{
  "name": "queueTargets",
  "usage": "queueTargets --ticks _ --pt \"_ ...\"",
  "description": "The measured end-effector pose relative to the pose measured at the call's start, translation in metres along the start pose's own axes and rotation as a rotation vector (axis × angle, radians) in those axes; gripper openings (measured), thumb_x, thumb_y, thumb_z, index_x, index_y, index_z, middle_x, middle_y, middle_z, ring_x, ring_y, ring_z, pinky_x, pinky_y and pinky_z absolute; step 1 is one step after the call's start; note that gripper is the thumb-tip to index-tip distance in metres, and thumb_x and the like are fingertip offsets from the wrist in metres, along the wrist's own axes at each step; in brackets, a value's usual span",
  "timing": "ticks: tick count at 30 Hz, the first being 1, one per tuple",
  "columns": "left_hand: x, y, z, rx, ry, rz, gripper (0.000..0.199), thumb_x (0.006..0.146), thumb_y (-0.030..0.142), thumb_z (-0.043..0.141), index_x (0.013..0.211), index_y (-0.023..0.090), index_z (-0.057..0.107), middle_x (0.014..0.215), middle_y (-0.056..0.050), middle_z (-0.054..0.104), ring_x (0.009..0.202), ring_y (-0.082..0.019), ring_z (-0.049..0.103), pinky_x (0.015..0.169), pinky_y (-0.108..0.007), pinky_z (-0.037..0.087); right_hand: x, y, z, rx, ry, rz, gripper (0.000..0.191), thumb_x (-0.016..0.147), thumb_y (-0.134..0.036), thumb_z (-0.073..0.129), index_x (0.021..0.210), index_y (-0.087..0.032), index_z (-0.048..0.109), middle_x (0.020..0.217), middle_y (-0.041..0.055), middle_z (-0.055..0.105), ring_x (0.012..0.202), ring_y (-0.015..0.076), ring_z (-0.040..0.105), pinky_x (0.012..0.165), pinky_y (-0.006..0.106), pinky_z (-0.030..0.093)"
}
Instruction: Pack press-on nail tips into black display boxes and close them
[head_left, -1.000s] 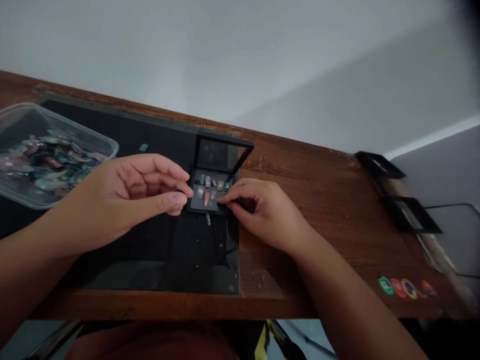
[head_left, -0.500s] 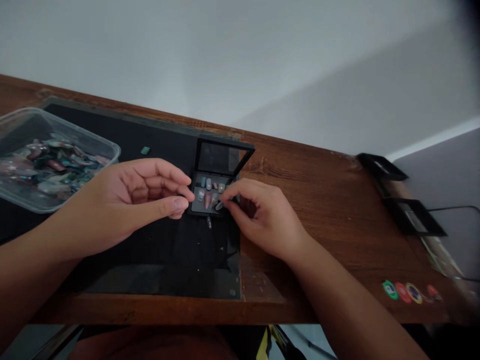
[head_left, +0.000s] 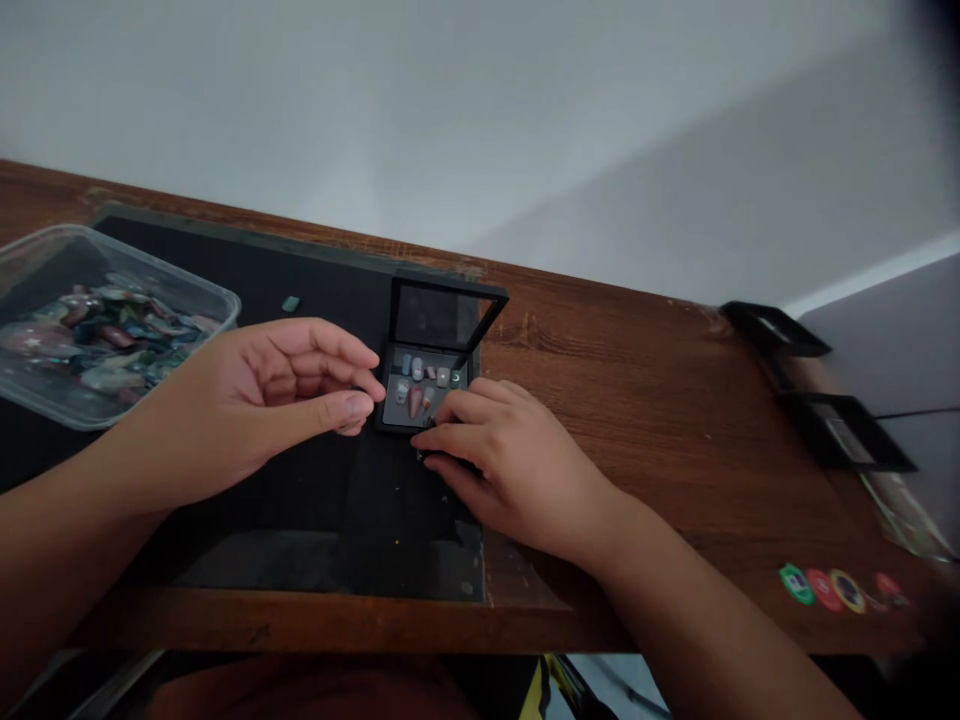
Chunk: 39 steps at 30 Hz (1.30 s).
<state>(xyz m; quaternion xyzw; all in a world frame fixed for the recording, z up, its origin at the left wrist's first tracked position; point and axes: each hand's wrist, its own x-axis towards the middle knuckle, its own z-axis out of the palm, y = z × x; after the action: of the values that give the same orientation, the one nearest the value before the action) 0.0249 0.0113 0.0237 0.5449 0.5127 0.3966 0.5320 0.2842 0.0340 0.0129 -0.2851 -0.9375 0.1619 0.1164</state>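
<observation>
Nail box (head_left: 429, 385), small black square case w/ hinged lid (head_left: 442, 315) propped open, sits on black mat (head_left: 247, 500) near the mat's right edge, mid-desk. Inside: grey insert w/ several press-on nails (head_left: 415, 398), pointed/oval, glossy, pink, pale blue, green. Left hand (head_left: 262, 400) is loosely curled, palm toward the box, thumb and fingertips close together just at the box's left edge; can't tell if it's pinching anything or actually touching the case. Right hand (head_left: 510, 460) lies palm down, knuckles up, fingers bent and pressed at the box's front right corner, touching box and mat; something small and dark shows under the fingertips, can't tell what, or whether it's gripped. Clear plastic tub (head_left: 196, 285), rounded corners, far left on the mat, holds a heap of mixed glossy nails. One loose teal nail (head_left: 290, 303) lies on the mat behind the left hand. Wood desk (head_left: 645, 400) is brown, grained, scuffed. Two more black cases (head_left: 847, 430) sit at far right, round stickers (head_left: 825, 588) near the front edge.
</observation>
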Motion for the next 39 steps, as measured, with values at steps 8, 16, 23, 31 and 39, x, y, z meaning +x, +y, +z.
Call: queueTargets --ticks 8,16,23,31,39 --pt "0.000 -0.002 -0.003 -0.011 -0.013 0.010 0.018 0.084 0.036 0.091 0.099 0.034 0.082 0.093 0.005 0.085 0.076 -0.010 0.080 0.073 -0.009 0.064 0.001 0.001 0.001 0.075 -0.019 0.026 0.015 0.100 -0.021 0.071 0.110 -0.019 0.082 0.101 0.0060 0.077 0.089 0.0216 0.060 0.081 0.037 0.040" --pt "-0.001 0.000 0.000 -0.001 0.006 0.024 0.017 0.084 0.032 0.091 0.099 0.033 0.082 0.093 0.005 0.084 0.077 -0.011 0.080 0.073 -0.010 0.065 0.001 0.001 0.001 0.128 -0.010 0.016 0.012 0.098 -0.020 0.072 0.104 -0.018 0.082 0.097 0.0053 0.076 0.085 0.0204 0.061 0.079 0.036 0.041" --pt "-0.002 0.002 -0.001 -0.012 0.014 0.033 0.019 0.082 0.030 0.091 0.098 0.029 0.082 0.092 0.002 0.084 0.076 -0.011 0.080 0.072 -0.011 0.065 0.000 -0.001 0.001 0.125 -0.026 0.025 0.007 0.095 -0.023 0.076 0.094 -0.018 0.081 0.091 0.0039 0.074 0.082 0.0201 0.061 0.078 0.036 0.041" --pt "-0.001 0.001 -0.001 -0.021 0.002 0.021 0.020 0.083 0.025 0.090 0.100 0.028 0.081 0.093 0.002 0.084 0.078 -0.012 0.080 0.073 -0.013 0.066 -0.003 -0.012 0.000 -0.011 -0.019 0.130 0.013 0.092 -0.027 0.080 0.099 -0.018 0.083 0.084 0.0029 0.074 0.075 0.0210 0.063 0.069 0.035 0.039" --pt "-0.002 0.004 0.001 -0.013 0.013 0.007 0.020 0.081 0.021 0.089 0.098 0.027 0.080 0.092 0.002 0.083 0.078 -0.014 0.081 0.072 -0.016 0.068 -0.003 -0.016 -0.002 0.100 -0.037 0.171 0.006 0.089 -0.015 0.079 0.090 -0.021 0.081 0.077 -0.0012 0.074 0.066 0.0146 0.061 0.064 0.030 0.040"
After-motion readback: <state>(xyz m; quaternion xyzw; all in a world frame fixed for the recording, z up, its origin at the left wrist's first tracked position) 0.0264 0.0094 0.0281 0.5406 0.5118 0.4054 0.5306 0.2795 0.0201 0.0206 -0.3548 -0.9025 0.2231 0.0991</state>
